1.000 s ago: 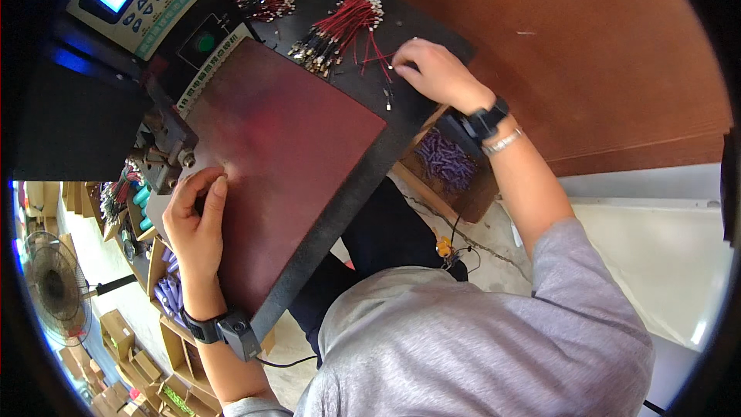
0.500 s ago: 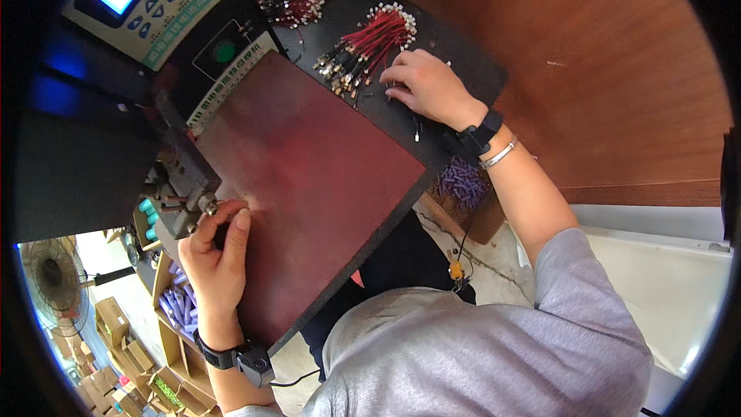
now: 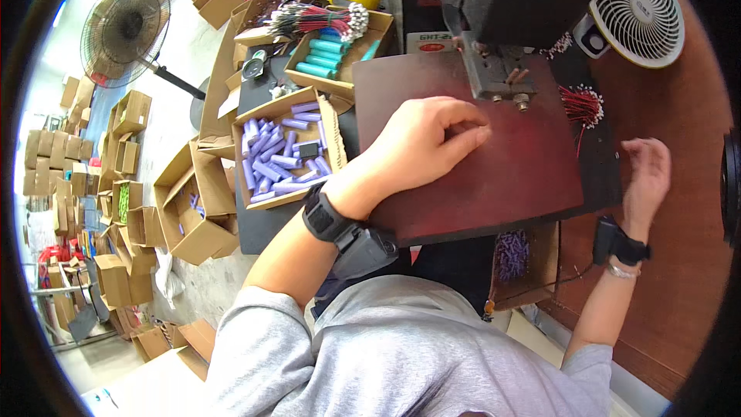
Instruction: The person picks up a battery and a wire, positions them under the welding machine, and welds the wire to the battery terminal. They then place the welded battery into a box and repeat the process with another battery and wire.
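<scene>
My left hand [image 3: 432,143] hangs over the dark red work plate [image 3: 463,201], its thumb and forefinger bent together in a pinch. Whatever may lie between those fingertips is hidden or too small to make out. Just beyond them, the metal head of a bench machine [image 3: 502,81] points two round tips down at the plate. At the right edge of the table is my right hand [image 3: 647,177], slightly blurred, fingers stretched out and nothing visible in them. To its left a bundle of red wires with white connectors [image 3: 583,106] lies on the black table.
Left of the plate stand a cardboard tray of purple cylindrical cells [image 3: 282,147] and a box of teal cells [image 3: 324,58], with more wires on it. A white fan [image 3: 637,11] is at the far right by the wooden panel [image 3: 679,262]. Below sits a box of small purple pieces [image 3: 513,255].
The view has swung left, bringing the trays and floor boxes in. My left hand has come away from the machine's tips; my right hand has left the wire bundle for the table's right edge.
</scene>
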`<act>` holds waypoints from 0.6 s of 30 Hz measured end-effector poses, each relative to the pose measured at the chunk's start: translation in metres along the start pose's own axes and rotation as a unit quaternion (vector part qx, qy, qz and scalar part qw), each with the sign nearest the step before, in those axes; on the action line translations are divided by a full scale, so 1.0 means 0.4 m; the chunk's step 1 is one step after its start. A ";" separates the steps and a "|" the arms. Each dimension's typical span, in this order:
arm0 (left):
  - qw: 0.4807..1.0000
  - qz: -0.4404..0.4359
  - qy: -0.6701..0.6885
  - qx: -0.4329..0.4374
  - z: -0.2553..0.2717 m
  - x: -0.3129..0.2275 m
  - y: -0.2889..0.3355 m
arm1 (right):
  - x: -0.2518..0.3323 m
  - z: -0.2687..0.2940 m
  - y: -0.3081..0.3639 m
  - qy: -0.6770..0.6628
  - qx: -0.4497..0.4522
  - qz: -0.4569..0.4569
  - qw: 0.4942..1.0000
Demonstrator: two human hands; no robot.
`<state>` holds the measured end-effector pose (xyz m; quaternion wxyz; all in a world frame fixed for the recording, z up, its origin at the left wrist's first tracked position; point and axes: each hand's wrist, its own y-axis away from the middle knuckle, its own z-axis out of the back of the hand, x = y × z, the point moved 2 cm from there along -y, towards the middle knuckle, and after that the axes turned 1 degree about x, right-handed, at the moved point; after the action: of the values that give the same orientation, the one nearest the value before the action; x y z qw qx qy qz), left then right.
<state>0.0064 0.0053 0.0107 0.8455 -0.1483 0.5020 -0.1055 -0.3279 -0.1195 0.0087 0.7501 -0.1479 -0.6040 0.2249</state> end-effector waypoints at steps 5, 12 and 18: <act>0.978 0.106 -0.153 -0.097 0.163 0.059 0.122 | 0.097 0.020 0.004 -0.126 -0.076 0.042 0.988; 0.807 0.173 -0.558 0.082 0.313 0.257 0.230 | 0.146 -0.051 0.040 -0.116 -0.024 0.038 0.992; 0.778 0.173 -0.589 0.137 0.325 0.316 0.206 | 0.208 -0.138 0.058 -0.050 0.012 0.039 0.998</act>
<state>0.1829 0.0595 -0.0632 0.9916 0.0247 -0.0959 0.0829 -0.2636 -0.0538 0.0545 0.7116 -0.1509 -0.6314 0.2686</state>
